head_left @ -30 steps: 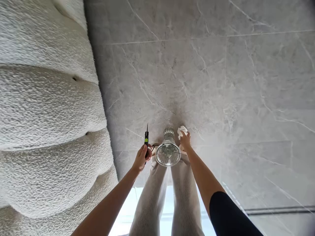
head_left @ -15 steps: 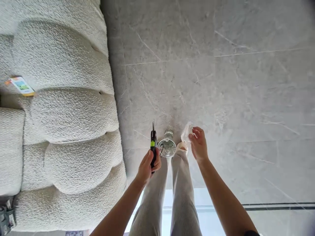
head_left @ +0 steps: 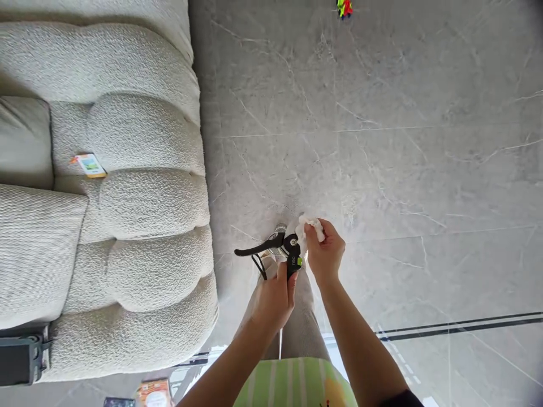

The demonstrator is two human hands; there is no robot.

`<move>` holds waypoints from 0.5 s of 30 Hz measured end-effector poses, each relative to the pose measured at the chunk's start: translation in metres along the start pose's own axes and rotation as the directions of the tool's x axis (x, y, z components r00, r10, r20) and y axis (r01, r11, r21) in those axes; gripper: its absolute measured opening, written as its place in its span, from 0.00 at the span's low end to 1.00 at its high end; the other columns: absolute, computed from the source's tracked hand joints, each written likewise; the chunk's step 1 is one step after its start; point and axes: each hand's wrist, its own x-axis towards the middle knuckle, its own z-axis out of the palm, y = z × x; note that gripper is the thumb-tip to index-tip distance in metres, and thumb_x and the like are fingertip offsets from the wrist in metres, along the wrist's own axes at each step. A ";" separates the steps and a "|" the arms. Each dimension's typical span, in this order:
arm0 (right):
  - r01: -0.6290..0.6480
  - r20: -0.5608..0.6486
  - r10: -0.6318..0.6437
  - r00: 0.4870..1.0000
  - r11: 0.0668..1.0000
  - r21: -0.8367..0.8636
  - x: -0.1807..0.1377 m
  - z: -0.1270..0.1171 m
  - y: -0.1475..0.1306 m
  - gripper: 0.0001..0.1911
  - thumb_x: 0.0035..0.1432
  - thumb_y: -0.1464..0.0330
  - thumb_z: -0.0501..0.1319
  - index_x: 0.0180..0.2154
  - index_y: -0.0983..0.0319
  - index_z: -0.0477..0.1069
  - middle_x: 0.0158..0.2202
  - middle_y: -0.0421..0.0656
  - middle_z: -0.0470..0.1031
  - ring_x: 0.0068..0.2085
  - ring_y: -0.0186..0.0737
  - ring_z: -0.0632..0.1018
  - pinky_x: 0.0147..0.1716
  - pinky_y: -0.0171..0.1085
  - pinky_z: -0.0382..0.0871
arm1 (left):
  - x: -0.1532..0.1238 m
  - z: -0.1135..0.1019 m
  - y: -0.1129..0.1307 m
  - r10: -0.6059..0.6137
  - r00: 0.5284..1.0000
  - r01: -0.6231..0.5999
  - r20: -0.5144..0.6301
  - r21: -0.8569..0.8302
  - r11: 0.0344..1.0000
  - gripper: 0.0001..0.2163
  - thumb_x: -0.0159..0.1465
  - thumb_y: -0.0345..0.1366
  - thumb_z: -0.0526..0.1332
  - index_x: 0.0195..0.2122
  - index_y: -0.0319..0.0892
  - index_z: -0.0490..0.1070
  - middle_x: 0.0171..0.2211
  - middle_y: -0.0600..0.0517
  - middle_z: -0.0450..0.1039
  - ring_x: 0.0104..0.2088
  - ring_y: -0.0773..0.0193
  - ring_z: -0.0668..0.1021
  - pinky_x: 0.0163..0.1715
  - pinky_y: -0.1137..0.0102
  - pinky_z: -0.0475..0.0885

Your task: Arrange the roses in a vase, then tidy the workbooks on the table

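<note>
My left hand (head_left: 274, 297) grips one handle of black pruning shears (head_left: 280, 249) with a green mark; the other handle sticks out to the left. My right hand (head_left: 326, 254) pinches a crumpled white tissue (head_left: 309, 230) against the head of the shears. Just behind the shears, a glass vase (head_left: 280, 230) on the floor is mostly hidden. My legs in light trousers show below the hands.
A cream textured sofa (head_left: 127, 198) fills the left, with a small card (head_left: 90, 165) lying on it. Grey marble floor tiles (head_left: 403, 169) spread to the right. A colourful small object (head_left: 344, 8) lies far off. A dark device (head_left: 21, 357) and books (head_left: 155, 393) sit bottom left.
The shears turned from pointing upward to lying sideways with handles spread. My right hand brought the tissue onto the shears' head. The view tilted, and the vase is now mostly hidden.
</note>
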 end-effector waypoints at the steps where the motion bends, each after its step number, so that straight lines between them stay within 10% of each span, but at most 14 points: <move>1: -0.002 -0.012 0.001 1.000 1.000 -0.017 -0.002 0.000 -0.002 0.14 0.56 0.57 0.61 0.35 0.62 0.75 0.24 0.38 0.73 0.25 0.33 0.70 0.25 0.32 0.64 | -0.003 -0.002 0.003 0.006 1.000 -0.006 -0.004 0.053 0.999 0.14 0.70 0.42 0.43 0.44 0.40 0.63 0.25 0.45 0.73 0.22 0.53 0.76 0.21 0.68 0.50; 10: -0.047 -0.200 0.113 0.973 0.951 0.307 0.036 -0.034 0.002 0.14 0.52 0.57 0.64 0.27 0.61 0.68 0.21 0.34 0.64 0.23 0.29 0.67 0.21 0.31 0.58 | -0.027 -0.028 -0.016 0.022 0.999 -0.017 -0.043 0.104 0.994 0.15 0.70 0.41 0.43 0.44 0.39 0.64 0.22 0.48 0.72 0.19 0.55 0.74 0.20 0.69 0.50; 15: -0.171 0.085 0.148 0.985 0.843 0.510 0.041 -0.029 0.004 0.15 0.48 0.57 0.68 0.34 0.59 0.71 0.29 0.37 0.71 0.30 0.31 0.73 0.28 0.32 0.66 | -0.035 -0.043 -0.022 0.046 0.993 -0.064 -0.110 -0.166 0.984 0.12 0.69 0.43 0.46 0.38 0.42 0.62 0.17 0.55 0.61 0.16 0.63 0.65 0.20 0.70 0.48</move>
